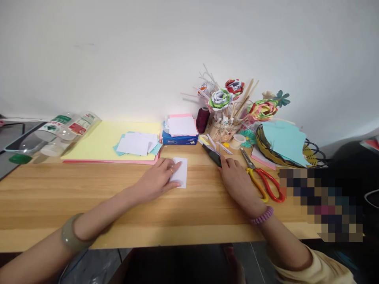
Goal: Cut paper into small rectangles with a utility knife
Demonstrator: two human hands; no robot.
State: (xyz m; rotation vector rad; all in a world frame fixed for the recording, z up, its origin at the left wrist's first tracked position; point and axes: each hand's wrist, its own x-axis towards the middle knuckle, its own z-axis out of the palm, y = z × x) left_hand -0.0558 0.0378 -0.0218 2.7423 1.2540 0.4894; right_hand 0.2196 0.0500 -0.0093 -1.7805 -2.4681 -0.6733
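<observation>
My left hand (162, 173) presses a small white paper rectangle (182, 173) onto the table, thumb on its lower part and fingers on its upper part. Part of the paper is hidden under the fingers. My right hand (237, 177) has its fingers round the near end of a dark, slim-handled tool (212, 155), which looks like a craft knife. The tool points away and to the left, toward loose paper strips (223, 147). Just right of that hand lie scissors (263, 177) with red and yellow handles.
Behind are a blue tissue box (180, 140) topped with paper, a maroon thread spool (203, 120), and a holder (223, 132) of paper flowers and sticks. Yellow sheets (97, 144) and plastic bottles (59, 134) lie left. A woven basket (263, 144) with blue paper stands right.
</observation>
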